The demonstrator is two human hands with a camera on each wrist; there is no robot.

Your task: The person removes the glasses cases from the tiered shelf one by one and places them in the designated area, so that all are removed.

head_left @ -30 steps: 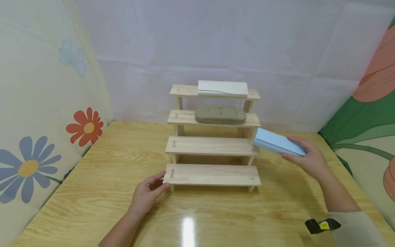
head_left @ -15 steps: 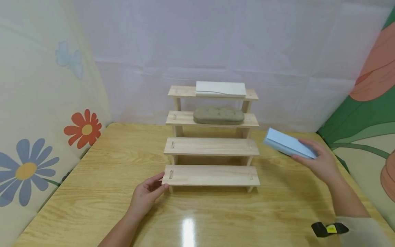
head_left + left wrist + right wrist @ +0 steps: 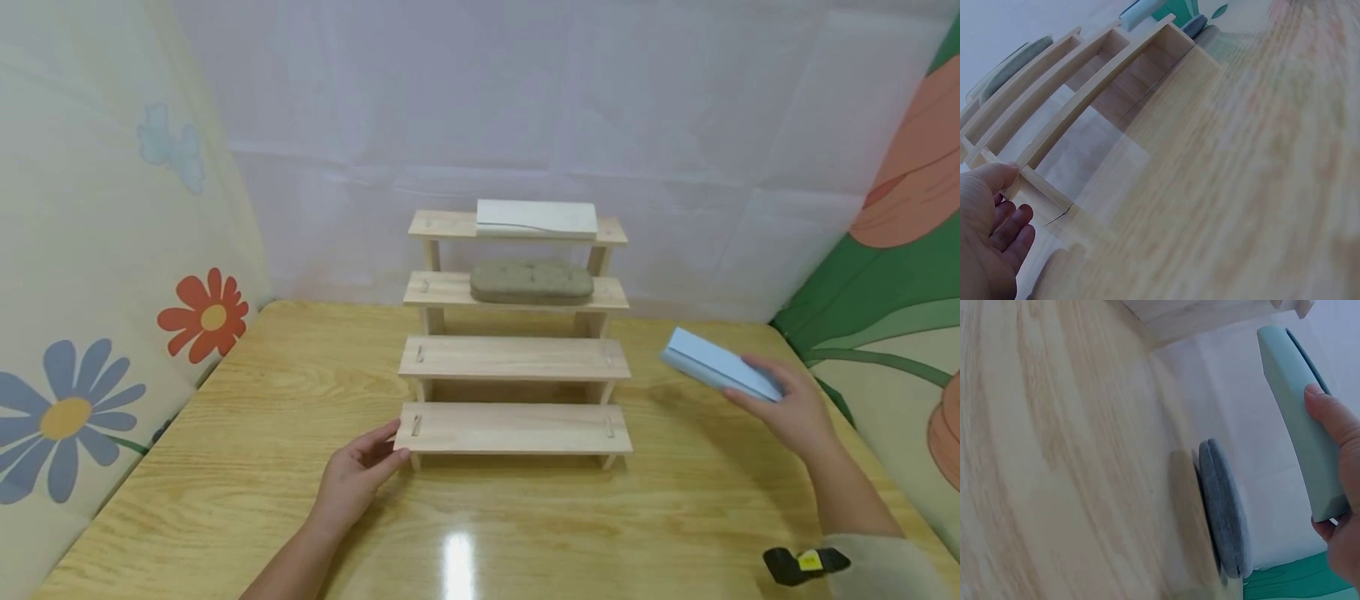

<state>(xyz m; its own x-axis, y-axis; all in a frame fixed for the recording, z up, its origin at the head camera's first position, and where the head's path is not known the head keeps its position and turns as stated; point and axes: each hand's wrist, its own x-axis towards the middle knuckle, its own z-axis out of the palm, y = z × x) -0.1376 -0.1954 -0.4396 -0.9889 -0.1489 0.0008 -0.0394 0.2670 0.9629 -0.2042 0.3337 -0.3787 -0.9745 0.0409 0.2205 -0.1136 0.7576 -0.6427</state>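
My right hand (image 3: 783, 408) grips the near end of a light blue glasses case (image 3: 720, 364), in the air right of a wooden step shelf (image 3: 513, 427). In the right wrist view the thumb lies along the flat side of the case and its far end points away from the hand. My left hand (image 3: 358, 475) pinches the left end of the lowest step, thumb at the front corner. A white glasses case (image 3: 536, 218) lies on the top step, toward the right. On the step below it is a grey-green tufted oblong case (image 3: 532, 281).
A grey-blue fabric oblong case (image 3: 1224, 509) lies on the wood-grain table (image 3: 525, 525); in the head view the blue case hides it. White cloth (image 3: 487, 100) hangs behind the shelf. Flower-printed panels (image 3: 75, 250) stand at both sides.
My right hand has carried the blue glasses case to the right and slightly down, away from the shelf's right side. The left hand stays at the lowest step.
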